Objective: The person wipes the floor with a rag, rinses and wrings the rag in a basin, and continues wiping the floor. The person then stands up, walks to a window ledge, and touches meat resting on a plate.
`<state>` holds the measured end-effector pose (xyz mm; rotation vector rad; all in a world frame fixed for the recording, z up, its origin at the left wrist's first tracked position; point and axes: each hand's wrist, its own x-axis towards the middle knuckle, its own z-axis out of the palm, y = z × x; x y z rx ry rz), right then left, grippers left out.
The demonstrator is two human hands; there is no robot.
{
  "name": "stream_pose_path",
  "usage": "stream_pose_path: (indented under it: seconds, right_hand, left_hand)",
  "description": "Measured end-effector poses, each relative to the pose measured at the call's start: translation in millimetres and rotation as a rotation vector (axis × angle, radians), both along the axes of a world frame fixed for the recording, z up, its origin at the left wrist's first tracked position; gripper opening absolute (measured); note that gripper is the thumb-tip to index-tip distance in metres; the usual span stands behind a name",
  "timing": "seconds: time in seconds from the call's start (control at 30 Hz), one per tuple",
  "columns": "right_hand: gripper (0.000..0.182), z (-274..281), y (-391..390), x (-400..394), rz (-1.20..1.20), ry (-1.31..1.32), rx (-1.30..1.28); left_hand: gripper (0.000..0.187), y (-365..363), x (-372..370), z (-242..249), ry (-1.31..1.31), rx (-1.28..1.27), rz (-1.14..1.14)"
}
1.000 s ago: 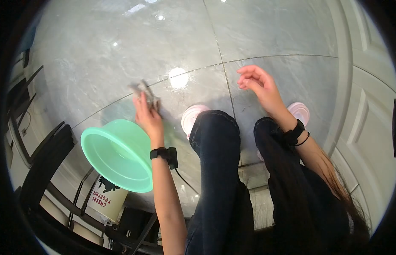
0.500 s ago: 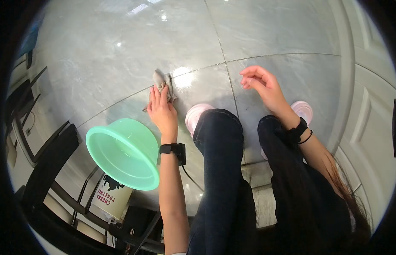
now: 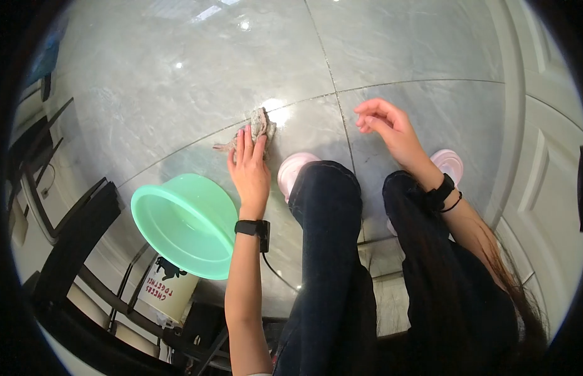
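Seen from above, crouched over a glossy grey marble floor [image 3: 179, 81]. Left hand [image 3: 251, 169] laid flat, palm down, fingers [image 3: 244, 141] straight and close together, tips pressing on a small crumpled grey rag [image 3: 257, 125]. Rag bunched on the floor just past the fingertips, beside a bright glare spot and right at a tile seam, one end trailing off to the left. Black wristband [image 3: 249, 227] on the left wrist, with a thin black cable running down from it.

Right hand [image 3: 385, 125] lifted off the floor, holding nothing, fingers loosely curled inward, well apart from the rag. Black band and a thin black loop at the right wrist [image 3: 442, 191].

Mint-green plastic basin [image 3: 154, 207] standing on the floor just beside the left forearm, tilted in this view so the opening shows; inside looks bare, no cloth or object visible, water impossible to judge. Below the basin, a white bag or box with red lettering [image 3: 160, 291], contents hidden.

Dark jeans [image 3: 323, 213] over both knees, pale pink shoes [image 3: 291, 169] near the rag and under the right forearm. Black chair frames [image 3: 72, 244] at the left edge, white panelled door [image 3: 542, 163] at the right.
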<state>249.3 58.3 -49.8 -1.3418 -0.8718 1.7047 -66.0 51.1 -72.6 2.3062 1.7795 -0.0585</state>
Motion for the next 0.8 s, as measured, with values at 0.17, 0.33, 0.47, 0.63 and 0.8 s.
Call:
stream_pose_path:
  seconds: [0.17,0.33,0.47,0.63,0.8]
  right_hand:
    - [0.018,-9,-3,5,-0.005,0.002,-0.025]
    - [0.019,-4,-2,0,-0.001,0.003,-0.004]
    - [0.018,-9,-4,3,-0.018,-0.01,0.006]
    - [0.018,-8,-2,3,-0.007,-0.01,-0.035]
    - [0.018,-8,-4,2,-0.015,0.004,-0.035]
  left_hand:
    - [0.05,3,11,-10,-0.021,0.07,0.243]
    - [0.046,-5,21,-7,-0.006,0.012,0.119]
    - [0.05,0,14,-17,0.014,0.071,0.222]
    - [0.055,1,13,-15,0.017,0.073,0.295]
    - [0.056,-4,16,-11,0.025,0.047,0.128]
